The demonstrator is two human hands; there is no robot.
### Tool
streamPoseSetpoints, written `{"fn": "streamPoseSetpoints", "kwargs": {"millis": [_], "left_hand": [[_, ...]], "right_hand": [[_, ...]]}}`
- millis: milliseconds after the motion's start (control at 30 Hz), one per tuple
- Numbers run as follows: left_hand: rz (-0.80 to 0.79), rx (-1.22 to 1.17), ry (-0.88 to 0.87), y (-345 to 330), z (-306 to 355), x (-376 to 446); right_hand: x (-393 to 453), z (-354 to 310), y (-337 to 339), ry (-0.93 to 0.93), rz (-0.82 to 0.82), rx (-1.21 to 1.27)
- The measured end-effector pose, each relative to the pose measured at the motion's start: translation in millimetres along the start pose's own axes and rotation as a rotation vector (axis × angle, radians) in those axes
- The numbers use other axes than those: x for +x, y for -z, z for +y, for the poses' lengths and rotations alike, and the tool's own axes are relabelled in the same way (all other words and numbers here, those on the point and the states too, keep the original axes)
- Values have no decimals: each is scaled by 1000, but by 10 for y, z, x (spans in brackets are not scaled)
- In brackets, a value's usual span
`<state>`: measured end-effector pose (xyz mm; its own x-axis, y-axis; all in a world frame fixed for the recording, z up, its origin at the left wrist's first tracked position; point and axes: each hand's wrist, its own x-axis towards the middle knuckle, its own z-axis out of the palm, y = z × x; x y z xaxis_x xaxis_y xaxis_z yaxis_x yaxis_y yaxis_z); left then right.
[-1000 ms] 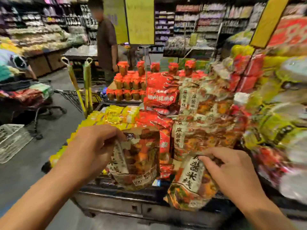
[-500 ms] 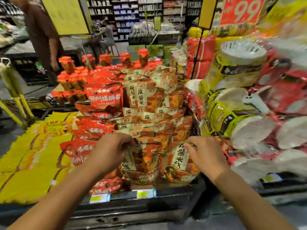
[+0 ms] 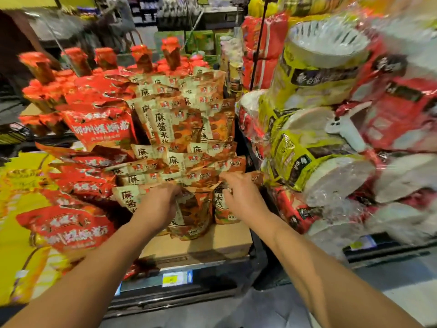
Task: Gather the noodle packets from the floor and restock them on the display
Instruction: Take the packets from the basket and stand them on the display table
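While both forearms reach in from the lower edge of the view, the left hand point(image 3: 158, 204) grips the top of a tan-and-orange noodle packet point(image 3: 191, 218) standing at the foot of the noodle stack point(image 3: 179, 129), its fingers curled over the packet's upper edge. Right hand point(image 3: 241, 197): fingers bent down onto the top of a second noodle packet point(image 3: 221, 209), just right of the first; whether they pinch it or merely press on it cannot be told. Both packets stand upright against the front of the stack, their bases on a brown cardboard box point(image 3: 212, 245) that carries the stack.

Left of the stack: red pouches point(image 3: 99, 129) in tilted rows, touching the stack's edge. Further left: yellow packs point(image 3: 21, 233), blurred. Behind the stack: red-capped jars point(image 3: 142, 58) in tiers. Right of the stack: shrink-wrapped bowl noodles in yellow and red film point(image 3: 305, 147), piled high and leaning, close beside the right forearm. Below the cardboard box: a dark shelf edge bearing a price label point(image 3: 176, 278). Behind the jars, at upper left: a person's dark sleeve point(image 3: 14, 43), partly cropped.
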<state>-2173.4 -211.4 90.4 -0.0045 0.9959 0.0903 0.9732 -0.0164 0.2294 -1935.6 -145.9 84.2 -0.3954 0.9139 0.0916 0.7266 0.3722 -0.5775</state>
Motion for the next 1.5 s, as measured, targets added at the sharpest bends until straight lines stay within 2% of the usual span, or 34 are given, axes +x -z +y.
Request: {"fn": "streamPoseSetpoints", "kwargs": {"millis": [100,167,200,333,400,533,600,800,1000,1167,1267,1367,1500], "left_hand": [[10,-64,-13,-10,-36,-120],[25,-142,-23,-2,-39,-289],[48,-187,-22,-10,-31,-394],[239,-309,75,-202,27,-837],[91,-326,144,-432,47,-922],[-429,-201,211,-951,-4,-712],[-546,-106,204,-1116,-58,-547],[-586,3,192,-1287,-121,-177],[-608,-18,191,-1290,-46,-137],[-531,-153,186,-1168,-103,-345],[-450,-262,202,-975,-216,-551],[-259,-390,190,-584,-350,-947],[13,-466,254,3,-670,-1862]], "right_hand": [[-212,165,-8,24,126,211],[-373,368,-95,-50,219,273],[-439,483,-167,-113,217,271],[-577,881,-519,-298,-108,170],[-531,961,-629,-315,-245,138],[-299,1037,-762,-284,-427,6],[-184,1054,-801,-253,-474,-54],[72,1036,-846,-200,-545,-139],[77,994,-917,-184,-598,-189],[-88,795,-860,-121,-555,-141],[-224,469,-792,-87,-453,-93],[-427,-35,-748,43,-340,-22],[-676,-844,-868,283,-361,124]]}}
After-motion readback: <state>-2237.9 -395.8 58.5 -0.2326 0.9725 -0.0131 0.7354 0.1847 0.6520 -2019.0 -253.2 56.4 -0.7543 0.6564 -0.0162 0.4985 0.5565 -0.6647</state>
